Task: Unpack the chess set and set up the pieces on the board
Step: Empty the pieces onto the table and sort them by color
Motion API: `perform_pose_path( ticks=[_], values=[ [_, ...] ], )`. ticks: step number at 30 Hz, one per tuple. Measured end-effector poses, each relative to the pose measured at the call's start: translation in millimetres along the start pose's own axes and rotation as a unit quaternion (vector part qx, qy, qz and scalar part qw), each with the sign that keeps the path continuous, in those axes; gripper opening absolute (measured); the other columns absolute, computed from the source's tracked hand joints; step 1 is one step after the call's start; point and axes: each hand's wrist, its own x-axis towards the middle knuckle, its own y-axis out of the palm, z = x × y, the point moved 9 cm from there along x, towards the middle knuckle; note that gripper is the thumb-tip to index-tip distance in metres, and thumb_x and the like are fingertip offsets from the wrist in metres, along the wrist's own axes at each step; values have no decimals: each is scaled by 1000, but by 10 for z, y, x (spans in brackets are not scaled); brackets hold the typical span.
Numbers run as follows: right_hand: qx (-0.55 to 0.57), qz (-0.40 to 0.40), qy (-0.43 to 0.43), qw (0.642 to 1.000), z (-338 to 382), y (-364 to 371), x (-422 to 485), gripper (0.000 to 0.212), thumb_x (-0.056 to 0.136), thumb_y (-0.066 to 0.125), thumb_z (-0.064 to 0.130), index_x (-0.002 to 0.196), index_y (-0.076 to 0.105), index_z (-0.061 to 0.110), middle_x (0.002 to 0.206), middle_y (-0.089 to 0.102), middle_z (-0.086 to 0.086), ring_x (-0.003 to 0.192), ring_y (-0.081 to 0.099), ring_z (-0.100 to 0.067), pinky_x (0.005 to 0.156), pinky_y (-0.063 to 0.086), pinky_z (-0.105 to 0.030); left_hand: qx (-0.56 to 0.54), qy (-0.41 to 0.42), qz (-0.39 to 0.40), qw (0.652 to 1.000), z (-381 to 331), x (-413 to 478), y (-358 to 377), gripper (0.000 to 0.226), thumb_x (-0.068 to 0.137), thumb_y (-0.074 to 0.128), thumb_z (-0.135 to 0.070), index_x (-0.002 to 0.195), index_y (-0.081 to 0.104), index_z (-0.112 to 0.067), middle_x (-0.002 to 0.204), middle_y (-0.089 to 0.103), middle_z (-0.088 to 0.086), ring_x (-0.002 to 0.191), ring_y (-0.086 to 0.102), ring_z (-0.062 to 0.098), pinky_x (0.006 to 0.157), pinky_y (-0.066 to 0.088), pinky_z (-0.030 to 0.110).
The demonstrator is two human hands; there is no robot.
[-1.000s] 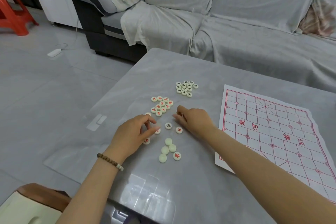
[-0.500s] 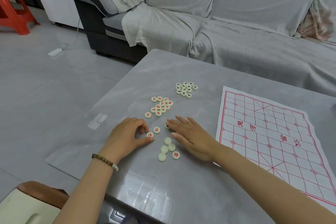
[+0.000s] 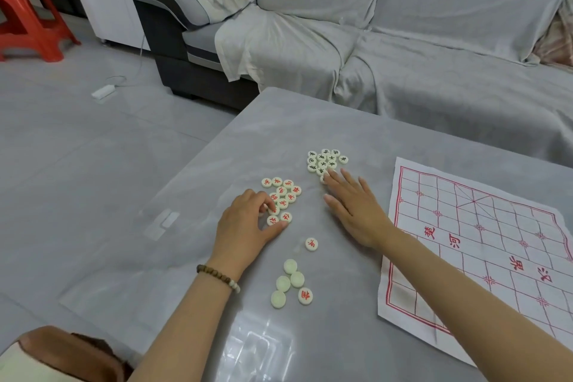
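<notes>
The board (image 3: 483, 257) lies right on the table (image 3: 341, 335); left of it, far cluster (image 3: 324, 160), middle cluster (image 3: 283, 195), loose pieces (image 3: 290, 285) nearest; sofa (image 3: 434, 71) behind.

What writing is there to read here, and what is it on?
"楚河", in red, on the board.
"汉界", in red, on the same board.
On the red-marked pieces and black-marked pieces: one character each, too small to read surely.

Grey table (image 3: 310, 121) — chess pieces (image 3: 282, 195), paper board (image 3: 483, 245)
</notes>
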Motion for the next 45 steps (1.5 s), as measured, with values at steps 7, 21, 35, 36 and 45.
perform_pose_path(
  ticks=[7, 21, 35, 36, 45],
  values=[
    [59, 142, -129, 980, 656, 197, -908, 63, 89, 4, 63, 146, 10, 39, 153, 1, 25, 138, -6, 12, 113, -10, -17, -70, 3, -20, 997, -12, -104, -136, 28, 80, 63, -46, 102, 58, -28, 94, 53, -13, 84, 48, 3, 72, 43, 22],
    [161, -26, -82, 983, 789, 61, -625, 38, 89, 53, 37, 125, 53, 24, 125, 54, 9, 117, 48, -5, 103, 36, -27, -43, 66, 169, 982, -203, -851, -16, 51, 58, 75, -60, 97, 51, -37, 95, 53, -22, 90, 49, -2, 73, 40, 14],
    [128, 6, -18, 992, 856, 179, -714, 27, 80, 69, 27, 107, 64, 23, 95, 55, 8, 79, 46, -2, 72, 36, -17, -18, 78, 98, 992, -168, -742, 13, 18, 80, 67, -39, 94, 62, -29, 85, 51, -15, 76, 50, 2, 68, 44, 22],
    [107, 0, -23, 994, 866, 171, -698, 25, 83, 66, 26, 107, 65, 23, 95, 56, 7, 80, 46, -2, 72, 36, -17, -19, 79, 91, 993, -159, -726, 7, 17, 81, 66, -39, 93, 63, -27, 84, 51, -14, 75, 50, 3, 67, 45, 23],
    [185, -79, 23, 979, 676, 171, -651, 14, 84, 66, 34, 86, 71, 21, 86, 52, 11, 78, 47, -4, 73, 36, -19, -89, 9, 29, 996, 16, -512, -101, 16, 83, 65, -35, 83, 72, -20, 72, 61, -10, 67, 55, 3, 60, 38, 8]
  ],
)
